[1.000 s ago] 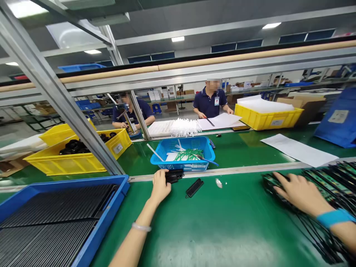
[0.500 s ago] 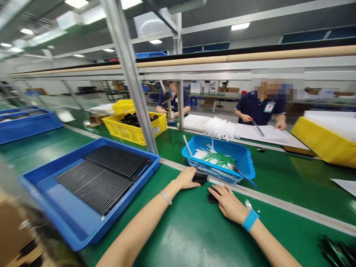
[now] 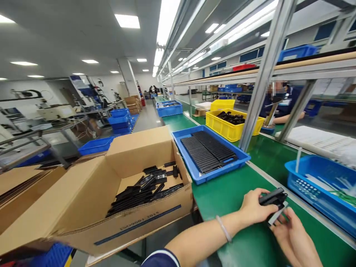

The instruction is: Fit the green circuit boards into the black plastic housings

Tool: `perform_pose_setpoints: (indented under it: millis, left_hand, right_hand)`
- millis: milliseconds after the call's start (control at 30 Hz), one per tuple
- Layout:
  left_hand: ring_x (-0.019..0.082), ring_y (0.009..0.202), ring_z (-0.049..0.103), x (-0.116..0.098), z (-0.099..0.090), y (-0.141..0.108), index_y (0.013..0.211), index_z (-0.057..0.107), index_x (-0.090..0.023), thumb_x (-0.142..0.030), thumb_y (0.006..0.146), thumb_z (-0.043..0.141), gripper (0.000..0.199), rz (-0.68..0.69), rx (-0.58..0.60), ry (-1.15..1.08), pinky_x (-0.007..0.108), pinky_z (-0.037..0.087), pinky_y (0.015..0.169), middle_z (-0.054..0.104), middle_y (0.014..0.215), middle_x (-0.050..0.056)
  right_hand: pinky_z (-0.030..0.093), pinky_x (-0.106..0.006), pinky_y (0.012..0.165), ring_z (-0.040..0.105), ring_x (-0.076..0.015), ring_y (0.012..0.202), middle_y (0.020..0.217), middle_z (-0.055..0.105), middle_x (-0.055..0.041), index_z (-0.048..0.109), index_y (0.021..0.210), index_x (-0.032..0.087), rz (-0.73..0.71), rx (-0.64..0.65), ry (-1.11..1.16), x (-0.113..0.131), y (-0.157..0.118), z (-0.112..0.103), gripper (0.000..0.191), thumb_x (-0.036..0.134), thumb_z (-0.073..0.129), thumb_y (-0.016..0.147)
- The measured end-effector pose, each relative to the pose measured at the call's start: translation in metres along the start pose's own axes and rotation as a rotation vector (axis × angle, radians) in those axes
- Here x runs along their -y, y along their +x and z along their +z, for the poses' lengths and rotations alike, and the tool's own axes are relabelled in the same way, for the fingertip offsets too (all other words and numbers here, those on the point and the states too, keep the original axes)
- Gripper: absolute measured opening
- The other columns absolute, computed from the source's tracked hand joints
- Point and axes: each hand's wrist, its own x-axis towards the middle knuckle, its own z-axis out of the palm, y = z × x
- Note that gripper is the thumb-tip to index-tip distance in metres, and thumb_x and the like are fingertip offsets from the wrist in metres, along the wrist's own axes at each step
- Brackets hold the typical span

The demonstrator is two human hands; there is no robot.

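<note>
Over the green worktop [image 3: 222,193], my left hand [image 3: 256,207] is closed around a small bundle of black plastic parts [image 3: 274,196], with the thumb on the near side. A flat dark piece [image 3: 278,214] with a shiny pale face sticks out below the bundle. My right hand [image 3: 296,235] meets it from the lower right, fingers bent around its lower end. The exact kind of these parts cannot be made out. Left of my hands, a blue tray [image 3: 198,178] holds rows of thin black parts [image 3: 205,150].
A large open cardboard box [image 3: 144,218] with loose black parts stands at the worktop's left edge. A blue basket [image 3: 306,185] with white and green strips is at right. A yellow bin [image 3: 219,126] stands behind the tray, near a metal post [image 3: 261,81]. A person [image 3: 289,100] sits opposite.
My view has swung left, bringing the cardboard box into sight. The black parts have been lifted off the worktop in my left hand, and my right hand has come over to them.
</note>
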Motion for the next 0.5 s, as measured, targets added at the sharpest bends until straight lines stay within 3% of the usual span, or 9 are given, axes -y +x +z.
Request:
perform_pose_setpoints:
  millis: [67, 133, 200, 300, 367, 400, 500]
  left_hand:
    - [0.024, 0.106, 0.057, -0.005, -0.036, -0.031, 0.126, 0.051, -0.019, -0.038, 0.075, 0.062, 0.055, 0.03, -0.128, -0.052, 0.037, 0.047, 0.092, 0.058, 0.115, 0.011]
    - [0.023, 0.112, 0.052, -0.007, -0.086, -0.059, 0.132, 0.043, -0.013, -0.029, 0.08, 0.053, 0.056, 0.154, -0.317, 0.005, 0.037, 0.043, 0.098, 0.054, 0.12, 0.015]
    - [0.024, 0.119, 0.047, -0.003, -0.148, -0.08, 0.136, 0.036, -0.009, -0.029, 0.084, 0.049, 0.058, 0.206, -0.504, 0.131, 0.039, 0.037, 0.103, 0.05, 0.126, 0.018]
    - [0.031, 0.125, 0.04, 0.01, -0.243, -0.107, 0.137, 0.033, -0.004, -0.035, 0.085, 0.047, 0.062, 0.155, -0.725, 0.445, 0.048, 0.032, 0.105, 0.045, 0.131, 0.023]
    - [0.038, 0.128, 0.035, 0.02, -0.294, -0.128, 0.135, 0.035, 0.001, -0.044, 0.081, 0.054, 0.073, 0.082, -0.889, 0.669, 0.053, 0.03, 0.105, 0.04, 0.134, 0.028]
    - [0.041, 0.128, 0.034, 0.024, -0.311, -0.141, 0.134, 0.038, 0.001, -0.047, 0.079, 0.055, 0.075, 0.053, -0.963, 0.745, 0.055, 0.03, 0.104, 0.04, 0.133, 0.029]
    - [0.044, 0.127, 0.034, 0.036, -0.329, -0.178, 0.131, 0.044, -0.005, -0.05, 0.082, 0.05, 0.067, 0.067, -1.064, 0.797, 0.06, 0.029, 0.102, 0.041, 0.132, 0.026]
  right_hand:
    - [0.057, -0.034, 0.081, 0.06, -0.0232, 0.107, 0.109, 0.067, -0.0058, 0.057, 0.104, 0.022, -0.034, 0.048, 0.031, -0.002, -0.026, 0.061, 0.042, 0.049, 0.06, 0.073]
    - [0.051, -0.036, 0.094, 0.055, -0.0232, 0.114, 0.121, 0.061, -0.0096, 0.052, 0.114, 0.017, -0.116, 0.169, 0.025, -0.003, -0.053, 0.128, 0.049, 0.05, 0.052, 0.077]
    - [0.044, -0.04, 0.101, 0.051, -0.0226, 0.12, 0.131, 0.054, -0.0128, 0.043, 0.124, 0.013, -0.221, 0.39, -0.032, -0.007, -0.076, 0.196, 0.053, 0.049, 0.04, 0.084]
    - [0.04, -0.043, 0.104, 0.049, -0.0226, 0.122, 0.132, 0.053, -0.0128, 0.041, 0.129, 0.012, -0.301, 0.534, -0.086, -0.02, -0.096, 0.277, 0.056, 0.049, 0.033, 0.088]
    - [0.029, -0.048, 0.111, 0.036, -0.0253, 0.132, 0.141, 0.043, -0.0125, 0.038, 0.134, 0.014, -0.353, 0.579, -0.16, -0.033, -0.104, 0.302, 0.064, 0.045, 0.053, 0.08]
    - [0.022, -0.048, 0.113, 0.029, -0.027, 0.136, 0.144, 0.038, -0.0122, 0.04, 0.134, 0.015, -0.383, 0.589, -0.198, -0.04, -0.108, 0.304, 0.071, 0.038, 0.065, 0.071]
    - [0.02, -0.047, 0.114, 0.028, -0.0278, 0.135, 0.143, 0.037, -0.0142, 0.044, 0.133, 0.015, -0.581, 0.654, -0.461, -0.062, -0.119, 0.277, 0.071, 0.022, 0.068, 0.066]
